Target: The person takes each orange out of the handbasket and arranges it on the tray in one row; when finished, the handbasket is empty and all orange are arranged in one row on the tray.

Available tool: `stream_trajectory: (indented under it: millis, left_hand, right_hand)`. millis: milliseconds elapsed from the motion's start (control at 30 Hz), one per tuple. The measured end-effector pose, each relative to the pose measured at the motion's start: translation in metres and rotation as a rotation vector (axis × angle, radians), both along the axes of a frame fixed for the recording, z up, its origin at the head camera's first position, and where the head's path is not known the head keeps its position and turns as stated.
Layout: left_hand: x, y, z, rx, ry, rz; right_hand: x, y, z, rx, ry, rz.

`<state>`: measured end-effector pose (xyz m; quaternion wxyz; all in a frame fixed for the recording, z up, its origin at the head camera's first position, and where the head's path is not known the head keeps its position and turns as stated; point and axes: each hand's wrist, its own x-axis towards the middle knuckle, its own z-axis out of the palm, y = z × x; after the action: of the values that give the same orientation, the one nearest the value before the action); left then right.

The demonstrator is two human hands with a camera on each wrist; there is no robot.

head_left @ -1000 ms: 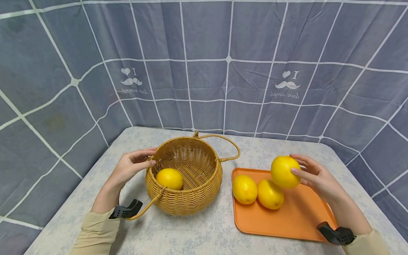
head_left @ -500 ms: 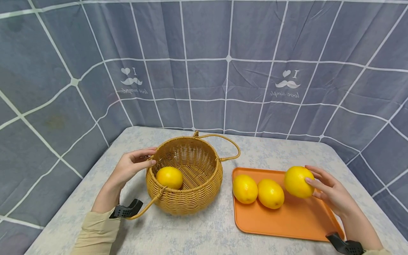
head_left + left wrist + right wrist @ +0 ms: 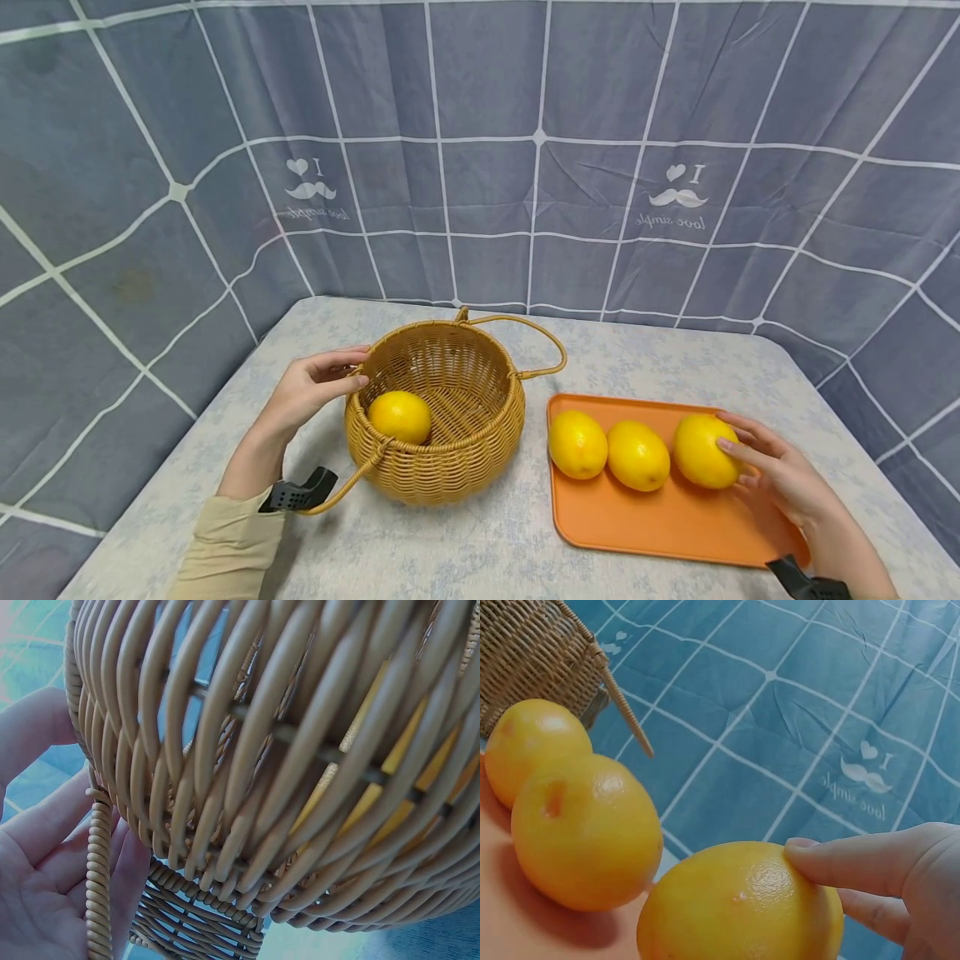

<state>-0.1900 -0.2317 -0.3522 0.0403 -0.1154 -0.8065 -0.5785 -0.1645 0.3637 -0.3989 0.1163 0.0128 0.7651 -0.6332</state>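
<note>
My right hand [image 3: 783, 467] holds a lemon [image 3: 705, 452] at the right end of a row of three on the orange tray [image 3: 637, 529]. In the right wrist view the thumb presses on the side of this lemon [image 3: 739, 907], with fingers behind it. The middle lemon [image 3: 637, 456] and the left lemon [image 3: 577, 445] lie close together beside it. My left hand [image 3: 303, 392] grips the left rim of the round wicker basket [image 3: 442, 479], thumb on the rim and fingers outside. One more lemon [image 3: 400, 417] lies inside the basket, showing yellow through the weave in the left wrist view.
One basket handle [image 3: 551, 337] sticks out to the right; the other handle [image 3: 337, 497] hangs down by the left wrist. A pale patterned cloth [image 3: 450, 546] covers the table. A blue-grey checked curtain [image 3: 480, 192] hangs behind and at both sides.
My right hand has moved the lemon right and down, from above the middle lemon onto the tray's right part. The left hand and basket have stayed in place.
</note>
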Motion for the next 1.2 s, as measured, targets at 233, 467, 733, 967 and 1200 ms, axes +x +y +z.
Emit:
stream_trajectory:
  millis: [233, 467, 733, 967, 1200]
  left_hand:
    - [0.001, 0.0, 0.001, 0.006, -0.013, 0.002]
    - [0.001, 0.002, 0.002, 0.01, -0.007, -0.001]
    - [0.001, 0.002, 0.002, 0.002, -0.006, 0.0]
    - [0.0, 0.001, 0.001, 0.007, -0.011, 0.003]
    - [0.001, 0.002, 0.002, 0.004, -0.007, -0.001]
  right_hand:
    - [0.0, -0.004, -0.007, 0.094, -0.027, 0.024]
    - [0.001, -0.007, -0.01, 0.112, -0.06, 0.01]
    - [0.002, -0.009, -0.009, 0.138, -0.088, 0.032]
    - [0.003, -0.013, -0.004, 0.202, -0.071, 0.077]
    - [0.004, -0.015, -0.003, 0.295, -0.07, 0.09]
